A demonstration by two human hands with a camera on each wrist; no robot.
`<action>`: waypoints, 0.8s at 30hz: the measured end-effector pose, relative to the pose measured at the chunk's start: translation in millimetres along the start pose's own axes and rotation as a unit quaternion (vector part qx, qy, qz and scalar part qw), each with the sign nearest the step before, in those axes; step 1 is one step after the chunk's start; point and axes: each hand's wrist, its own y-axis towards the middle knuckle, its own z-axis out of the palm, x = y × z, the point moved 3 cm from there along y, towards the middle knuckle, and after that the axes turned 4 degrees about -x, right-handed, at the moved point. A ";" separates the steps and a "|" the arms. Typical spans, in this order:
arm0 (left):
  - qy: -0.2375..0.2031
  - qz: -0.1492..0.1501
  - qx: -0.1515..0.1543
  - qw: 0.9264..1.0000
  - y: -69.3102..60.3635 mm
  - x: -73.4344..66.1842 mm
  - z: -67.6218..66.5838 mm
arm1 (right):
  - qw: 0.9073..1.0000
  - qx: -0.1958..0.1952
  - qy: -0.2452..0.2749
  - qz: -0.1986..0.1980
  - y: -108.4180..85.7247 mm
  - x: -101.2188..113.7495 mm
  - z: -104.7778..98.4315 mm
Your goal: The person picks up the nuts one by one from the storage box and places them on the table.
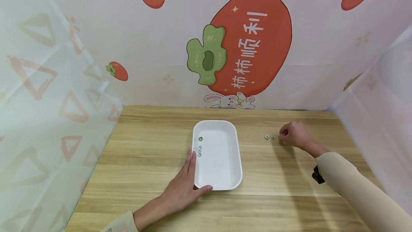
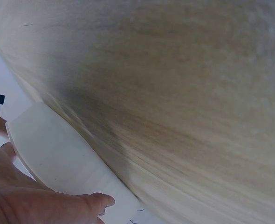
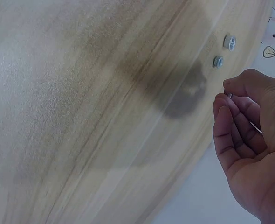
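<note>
A white rectangular tray [image 1: 222, 185] stands on the table, with several small metal nuts [image 1: 201, 139] along the left side of its floor. My left hand [image 1: 181, 189] rests on the tray's left rim with fingers extended, the thumb on the near left corner; in the left wrist view the fingers lie along its outer wall. To the right of the tray, my right hand [image 1: 294, 134] pinches a small metal nut [image 3: 229, 95] between thumb and forefinger, mostly hidden by the fingertips. Two other nuts, a larger one [image 3: 229, 42] and a smaller one [image 3: 218, 61], lie beside that hand.
The wood-grain table [image 1: 145, 146] meets a white printed backdrop [image 1: 161, 46] with persimmon drawings at its far edge. White cloth sides rise at left and right. A black strap piece [image 1: 318, 175] shows at the right sleeve.
</note>
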 end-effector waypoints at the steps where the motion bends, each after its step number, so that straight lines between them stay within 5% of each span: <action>1: -0.001 0.000 0.000 1.000 0.1 0.0 0.0 | 1.000 -0.004 -0.003 -0.003 0.0 -0.4 1.8; 24: 0.000 0.000 -0.004 1.000 -1.2 -2.9 -0.5 | 1.000 -0.019 -0.018 -0.015 0.8 0.0 17.2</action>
